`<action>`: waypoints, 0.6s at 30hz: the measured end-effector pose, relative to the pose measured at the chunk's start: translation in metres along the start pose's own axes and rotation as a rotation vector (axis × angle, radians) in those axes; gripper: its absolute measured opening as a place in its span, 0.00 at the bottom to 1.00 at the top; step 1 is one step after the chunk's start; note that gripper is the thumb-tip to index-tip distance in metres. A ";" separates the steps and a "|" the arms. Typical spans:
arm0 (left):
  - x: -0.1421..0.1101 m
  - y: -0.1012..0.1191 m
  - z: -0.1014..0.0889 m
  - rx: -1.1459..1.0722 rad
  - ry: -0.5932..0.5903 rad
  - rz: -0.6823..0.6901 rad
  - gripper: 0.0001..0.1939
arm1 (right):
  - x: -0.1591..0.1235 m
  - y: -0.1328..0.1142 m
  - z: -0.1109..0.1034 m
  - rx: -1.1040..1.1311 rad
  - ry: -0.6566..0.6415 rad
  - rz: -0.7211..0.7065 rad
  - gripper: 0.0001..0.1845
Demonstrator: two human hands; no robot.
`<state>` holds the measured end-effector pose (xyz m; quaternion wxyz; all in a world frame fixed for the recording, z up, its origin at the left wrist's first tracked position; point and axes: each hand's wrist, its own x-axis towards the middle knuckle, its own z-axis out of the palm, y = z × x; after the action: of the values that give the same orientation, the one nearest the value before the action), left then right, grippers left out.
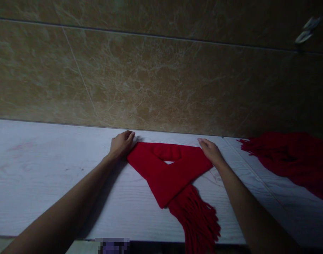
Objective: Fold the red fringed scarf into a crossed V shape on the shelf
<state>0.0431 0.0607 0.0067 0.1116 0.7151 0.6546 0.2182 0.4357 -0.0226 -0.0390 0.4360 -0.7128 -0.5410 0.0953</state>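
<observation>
A red fringed scarf [172, 180] lies folded on a white wood-grain surface. Its two bands cross in a V below a straight top edge, leaving a small gap in the middle. The tasselled end hangs over the front edge. Beside the scarf's upper left corner rests my left hand [122, 144], its fingers curled in; what they hold, if anything, is hidden. At the upper right corner, my right hand [211, 151] is closed against the scarf's edge, with the thumb toward the left.
Another red fringed cloth [291, 158] lies heaped at the right, against the brown marbled tile wall [150, 81]. A seam [252, 173] crosses the white surface [45, 176] right of my hand. A pale object [306, 31] is on the wall at upper right. A blurred purple patch shows at the bottom.
</observation>
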 end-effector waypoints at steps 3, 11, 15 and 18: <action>0.000 -0.003 0.004 -0.036 0.016 0.016 0.24 | 0.000 -0.001 0.000 0.002 0.003 -0.006 0.17; -0.016 0.015 0.002 -0.242 0.177 0.396 0.19 | -0.047 -0.090 -0.037 0.052 0.113 -0.312 0.17; -0.037 0.058 0.000 -0.294 0.070 0.599 0.16 | -0.120 -0.114 -0.052 -0.011 -0.154 -0.209 0.16; -0.057 0.093 0.008 -0.272 -0.193 0.674 0.16 | -0.162 -0.107 -0.047 -0.131 -0.282 -0.054 0.16</action>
<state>0.1268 -0.0054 0.0322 0.1887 0.8864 0.3339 0.2594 0.3265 -0.1821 0.0126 0.3106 -0.7045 -0.6210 0.1471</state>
